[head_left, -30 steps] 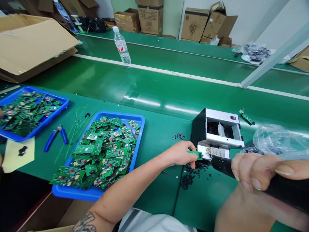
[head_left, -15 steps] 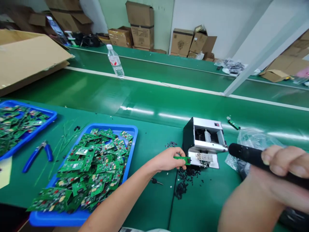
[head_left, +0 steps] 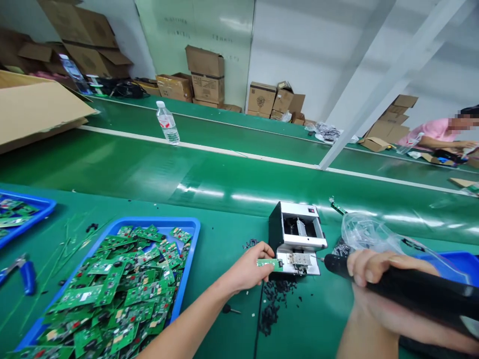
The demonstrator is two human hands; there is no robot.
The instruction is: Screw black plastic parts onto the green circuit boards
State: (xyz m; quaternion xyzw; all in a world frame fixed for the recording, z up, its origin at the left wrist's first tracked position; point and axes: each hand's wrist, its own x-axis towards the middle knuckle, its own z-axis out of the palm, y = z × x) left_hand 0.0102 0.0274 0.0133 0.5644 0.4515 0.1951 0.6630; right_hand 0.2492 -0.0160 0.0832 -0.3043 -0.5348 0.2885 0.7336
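My left hand is closed on a small green circuit board. The board's far end reaches the left front of a small silver-and-black machine, close to its metal block. A black electric screwdriver lies in my right hand, fingers wrapped round it. Its thin bit points left at the right side of the metal block; whether the tip touches cannot be made out. Loose small black pieces lie in front of the machine.
A blue tray heaped with circuit boards stands left, with cutters and another blue tray beyond. A clear plastic bag sits right of the machine. A bottle stands behind; a person sits far right.
The view has turned right and up, so the table things sit farther left and a person has come into view. Both hands keep their holds; the screwdriver bit is now nearer the metal block.
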